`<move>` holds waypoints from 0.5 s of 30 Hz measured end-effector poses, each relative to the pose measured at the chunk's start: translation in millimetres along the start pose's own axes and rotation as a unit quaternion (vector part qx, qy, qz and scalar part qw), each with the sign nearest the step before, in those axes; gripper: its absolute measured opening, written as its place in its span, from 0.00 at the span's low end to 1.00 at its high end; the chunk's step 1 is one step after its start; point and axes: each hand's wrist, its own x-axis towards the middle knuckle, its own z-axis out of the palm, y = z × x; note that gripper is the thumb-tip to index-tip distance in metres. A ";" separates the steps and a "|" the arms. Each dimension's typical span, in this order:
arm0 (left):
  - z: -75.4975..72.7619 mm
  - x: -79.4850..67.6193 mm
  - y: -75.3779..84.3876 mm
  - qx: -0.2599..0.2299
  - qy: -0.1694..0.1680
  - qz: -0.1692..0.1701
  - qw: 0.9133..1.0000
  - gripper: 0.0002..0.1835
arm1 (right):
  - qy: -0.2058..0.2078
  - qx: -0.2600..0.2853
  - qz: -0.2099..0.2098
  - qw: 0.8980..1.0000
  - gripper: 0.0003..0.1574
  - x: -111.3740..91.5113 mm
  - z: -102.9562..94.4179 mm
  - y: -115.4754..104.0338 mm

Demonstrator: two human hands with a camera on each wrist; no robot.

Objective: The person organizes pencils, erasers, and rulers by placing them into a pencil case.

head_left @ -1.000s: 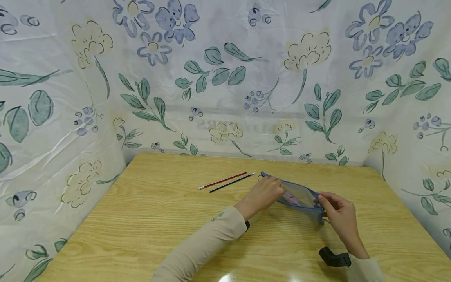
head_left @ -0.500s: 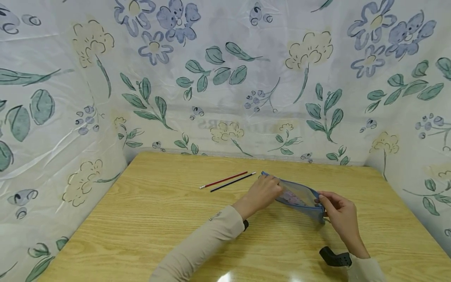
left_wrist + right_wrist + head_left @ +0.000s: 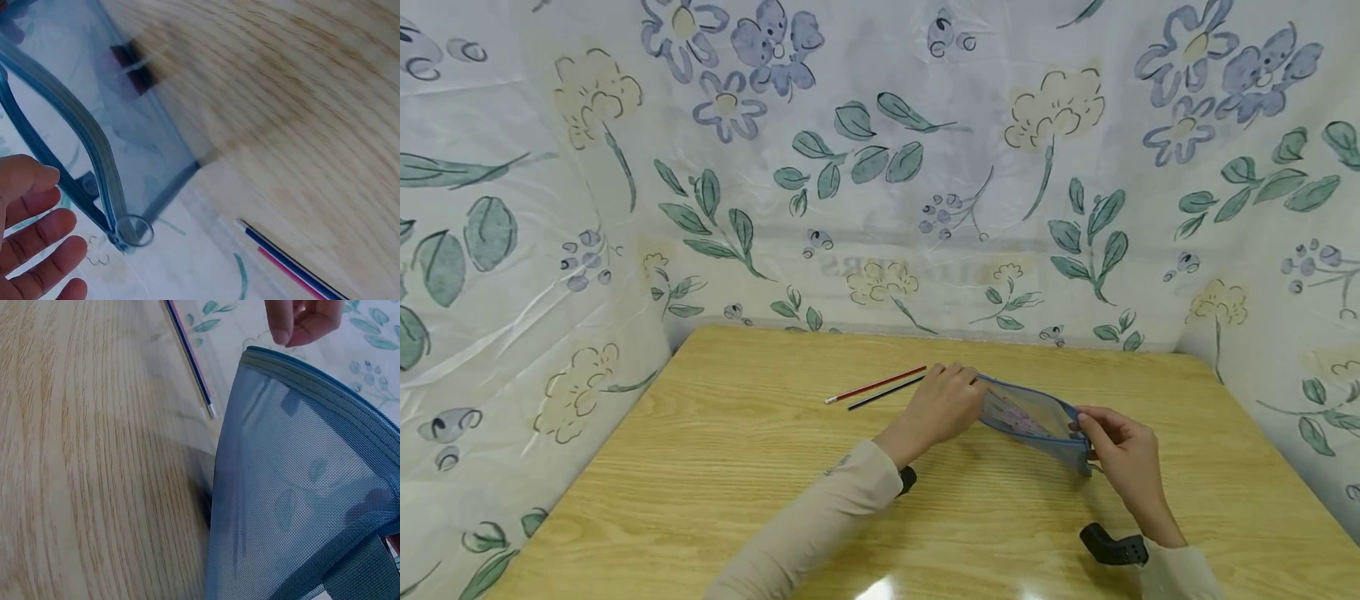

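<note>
A blue mesh zipper pouch (image 3: 1051, 452) stands with its mouth unzipped on the right half of the table. My right hand (image 3: 1123, 454) pinches its right end by the zipper edge. At the far-left end my left hand (image 3: 946, 404) has its fingers loosely bent with nothing in them; the left wrist view shows the fingertips (image 3: 62, 222) beside the zipper and its round pull ring (image 3: 135, 230). Through the mesh, something pinkish (image 3: 1018, 418) shows inside in the head view. A small dark-red and black item (image 3: 132, 69) shows through the pouch in the left wrist view.
Left of the pouch, a red pencil (image 3: 876, 384) and a dark blue pencil (image 3: 886, 392) lie side by side on the wooden table (image 3: 737, 450). A floral cloth (image 3: 880, 208) hangs behind the table and along both sides.
My left hand has come off the pouch's left end and shifted left, now covering the tip of the dark blue pencil in the head view. The right hand keeps its place.
</note>
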 end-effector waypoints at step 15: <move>4.5 -30.9 -25.8 -0.052 0.020 -0.056 0.997 0.10 | 0.012 0.031 -0.008 0.999 0.13 2.5 2.9 -0.2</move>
